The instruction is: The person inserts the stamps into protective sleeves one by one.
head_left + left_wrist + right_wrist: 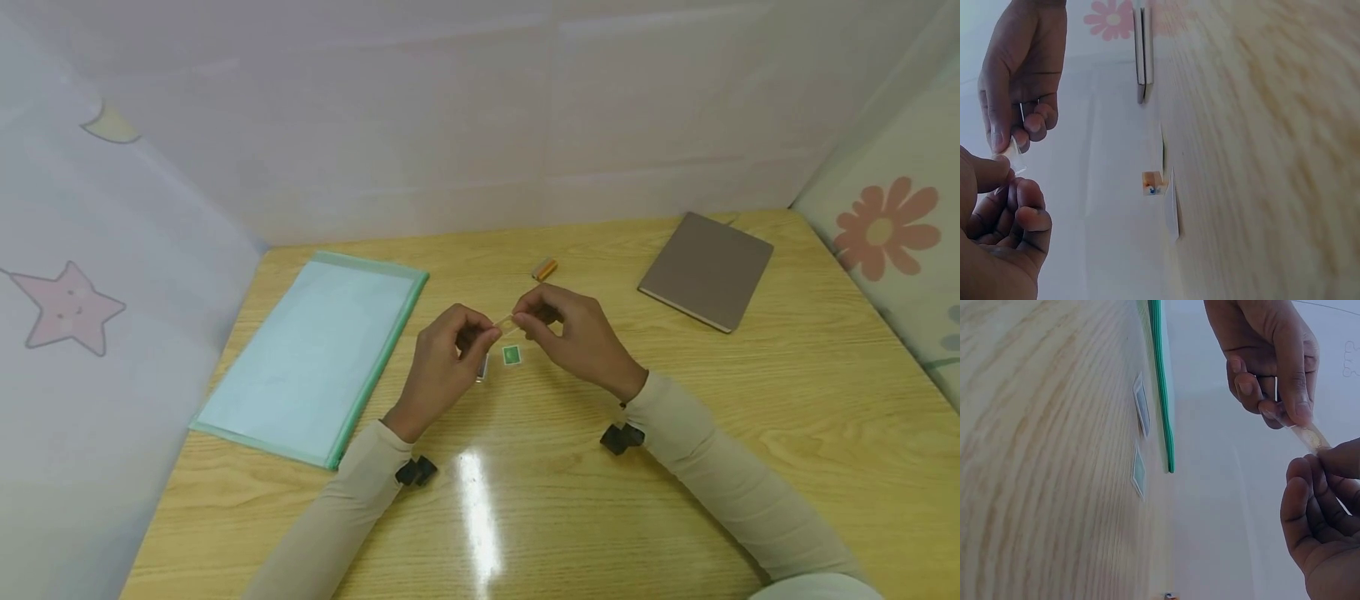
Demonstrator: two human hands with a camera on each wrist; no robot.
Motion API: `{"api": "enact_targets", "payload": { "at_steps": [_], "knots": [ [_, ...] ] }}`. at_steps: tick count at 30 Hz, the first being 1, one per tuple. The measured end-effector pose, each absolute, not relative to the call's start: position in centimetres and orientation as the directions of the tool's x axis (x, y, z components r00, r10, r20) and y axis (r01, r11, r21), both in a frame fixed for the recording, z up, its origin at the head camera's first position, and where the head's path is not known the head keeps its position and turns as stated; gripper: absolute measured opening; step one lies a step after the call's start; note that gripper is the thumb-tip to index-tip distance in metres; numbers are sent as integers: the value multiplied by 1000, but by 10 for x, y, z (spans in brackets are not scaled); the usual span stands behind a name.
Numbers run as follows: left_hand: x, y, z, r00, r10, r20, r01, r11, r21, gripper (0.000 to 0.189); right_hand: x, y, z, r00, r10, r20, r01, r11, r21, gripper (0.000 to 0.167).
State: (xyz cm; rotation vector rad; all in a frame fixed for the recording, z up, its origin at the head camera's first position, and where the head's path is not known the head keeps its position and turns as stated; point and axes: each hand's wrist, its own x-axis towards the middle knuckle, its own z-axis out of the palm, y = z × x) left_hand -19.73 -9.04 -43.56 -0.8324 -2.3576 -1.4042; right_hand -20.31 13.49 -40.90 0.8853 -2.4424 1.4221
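Observation:
Over the middle of the table, a small clear plastic sleeve (507, 324) with a yellowish piece showing in it is stretched between both hands. My left hand (450, 362) pinches one end between thumb and forefinger. The other end is pinched by my right hand (570, 333). In the right wrist view the sleeve (1311, 437) looks see-through; what the yellowish piece is cannot be made out. Below the hands lies a small green stamp-like card (512, 355) with a white border. A darker card (482, 368) beside it is partly hidden by my left hand.
At left lies a translucent zip folder (300, 354) with green edging. A brown notebook (707, 271) is at the back right. Beyond the hands stands a small orange-and-brown object (544, 268). Pale cloth walls (420, 125) close off the table's back and sides.

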Motion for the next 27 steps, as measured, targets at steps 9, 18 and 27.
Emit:
{"api": "enact_targets", "payload": {
  "at_steps": [9, 18, 27],
  "knots": [
    [-197, -91, -435, -805, 335, 490, 590, 361, 722, 13, -204, 132, -413, -788, -414, 456, -603, 366, -709, 9],
    [-196, -90, -435, -812, 329, 482, 580, 363, 729, 13, -203, 134, -412, -780, -416, 467, -615, 378, -692, 10],
    [-196, -90, -435, -811, 328, 484, 582, 370, 724, 13, -203, 138, -410, -735, -435, 520, -670, 346, -657, 11]
  ]
}}
